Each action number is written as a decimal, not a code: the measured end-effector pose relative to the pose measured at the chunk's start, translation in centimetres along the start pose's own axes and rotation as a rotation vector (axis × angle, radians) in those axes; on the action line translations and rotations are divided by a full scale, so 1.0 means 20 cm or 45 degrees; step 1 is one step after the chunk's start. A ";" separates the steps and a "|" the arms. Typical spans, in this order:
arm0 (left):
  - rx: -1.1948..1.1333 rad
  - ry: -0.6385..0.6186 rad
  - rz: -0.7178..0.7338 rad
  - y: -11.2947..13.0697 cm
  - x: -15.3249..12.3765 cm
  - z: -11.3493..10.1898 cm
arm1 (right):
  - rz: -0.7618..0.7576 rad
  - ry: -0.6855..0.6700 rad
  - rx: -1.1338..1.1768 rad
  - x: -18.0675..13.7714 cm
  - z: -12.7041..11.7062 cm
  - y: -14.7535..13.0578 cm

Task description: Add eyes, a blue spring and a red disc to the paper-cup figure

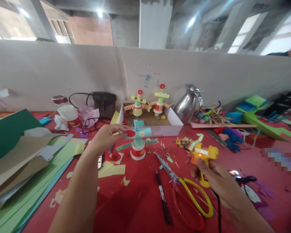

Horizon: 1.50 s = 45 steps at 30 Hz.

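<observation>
A paper-cup figure (138, 152) stands upright on the red table, with green folded-paper arms and a light-blue paper tube (146, 131) across its top. My left hand (108, 137) reaches in from the left, its fingers closed at the edge of a red disc (130, 133) in front of the tube's left part. Whether the disc touches the tube I cannot tell. On the right, my right hand (210, 171) is wrapped round a yellow hot glue gun (205, 153) with a lit orange light. Its nozzle points left toward the figure, and bits cling near the tip.
Scissors (176, 178) and a pen (163, 197) lie in front of the figure. Behind it, a white box (157, 130) holds two similar figures. A metal jug (188, 103) stands behind right. Coloured paper sheets (38, 161) cover the left; a black cord (219, 210) trails from the glue gun.
</observation>
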<state>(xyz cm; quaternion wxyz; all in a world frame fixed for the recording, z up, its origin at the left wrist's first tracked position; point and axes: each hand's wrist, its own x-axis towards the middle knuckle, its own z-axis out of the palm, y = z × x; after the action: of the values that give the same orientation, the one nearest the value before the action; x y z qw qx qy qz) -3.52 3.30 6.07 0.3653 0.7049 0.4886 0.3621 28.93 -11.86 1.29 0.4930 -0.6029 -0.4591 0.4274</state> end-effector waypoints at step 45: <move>-0.055 0.021 -0.045 -0.04 0.03 0.07 | -0.532 -0.275 -0.390 0.24 0.40 -0.30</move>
<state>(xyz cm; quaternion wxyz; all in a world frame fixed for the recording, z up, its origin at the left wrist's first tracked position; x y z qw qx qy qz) -2.47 3.87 4.78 0.3828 0.6851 0.4959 0.3718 21.47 -5.00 5.64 0.4218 -0.5137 -0.6825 0.3041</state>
